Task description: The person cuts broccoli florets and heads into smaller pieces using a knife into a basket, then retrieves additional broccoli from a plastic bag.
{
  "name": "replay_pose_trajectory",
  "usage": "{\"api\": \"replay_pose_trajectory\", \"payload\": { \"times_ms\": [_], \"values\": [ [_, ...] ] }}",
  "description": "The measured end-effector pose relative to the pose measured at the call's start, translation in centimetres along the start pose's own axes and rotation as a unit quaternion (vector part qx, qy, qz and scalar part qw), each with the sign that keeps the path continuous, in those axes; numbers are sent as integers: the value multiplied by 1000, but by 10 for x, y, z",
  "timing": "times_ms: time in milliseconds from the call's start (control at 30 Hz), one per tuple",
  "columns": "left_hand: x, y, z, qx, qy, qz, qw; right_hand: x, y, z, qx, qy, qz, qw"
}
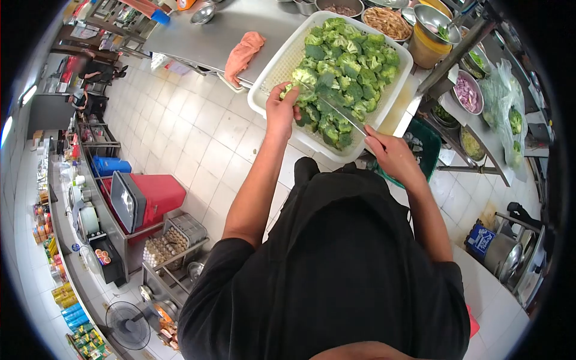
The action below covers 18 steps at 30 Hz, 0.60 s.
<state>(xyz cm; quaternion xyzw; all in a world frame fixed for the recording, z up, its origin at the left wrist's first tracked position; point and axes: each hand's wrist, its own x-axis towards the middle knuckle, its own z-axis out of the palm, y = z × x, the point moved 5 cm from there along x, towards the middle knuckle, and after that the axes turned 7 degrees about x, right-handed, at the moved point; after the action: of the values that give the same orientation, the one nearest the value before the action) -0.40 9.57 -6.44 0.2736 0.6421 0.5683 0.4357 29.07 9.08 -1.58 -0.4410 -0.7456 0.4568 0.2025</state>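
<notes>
A white perforated basket (268, 84) holds many cut green broccoli florets (351, 66). Over its left side, my left hand (282, 111) is closed round a pale green broccoli piece (304, 76). My right hand (390, 153) grips the handle of a knife (345, 113) at the basket's near right edge. The blade slants up and left above the florets, its tip close to the piece in my left hand. My fingers hide part of that piece and most of the knife handle.
An orange cloth (244, 54) lies on the steel table (186, 39) left of the basket. Bowls of food and a yellow tub (427, 51) stand behind and right. A dark green crate (425, 150) is below right. A person (96, 72) is far left.
</notes>
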Motion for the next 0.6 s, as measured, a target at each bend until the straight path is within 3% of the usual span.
{"api": "replay_pose_trajectory", "payload": {
  "times_ms": [133,233,333,433,600],
  "values": [
    [6,-13,-3,10,4,-38,999,9,12,16,-24,-3,16,1000],
    [10,-8,-4,48,-16,-21,999,13,35,29,116,13,-7,993],
    [15,-11,-2,59,8,-36,998,-6,45,20,259,-98,311,909],
    [18,-16,-2,74,22,-42,996,-11,32,10,319,-46,312,894],
    [32,-20,-4,64,20,-48,997,-17,36,5,289,-60,286,912]
  ]
}}
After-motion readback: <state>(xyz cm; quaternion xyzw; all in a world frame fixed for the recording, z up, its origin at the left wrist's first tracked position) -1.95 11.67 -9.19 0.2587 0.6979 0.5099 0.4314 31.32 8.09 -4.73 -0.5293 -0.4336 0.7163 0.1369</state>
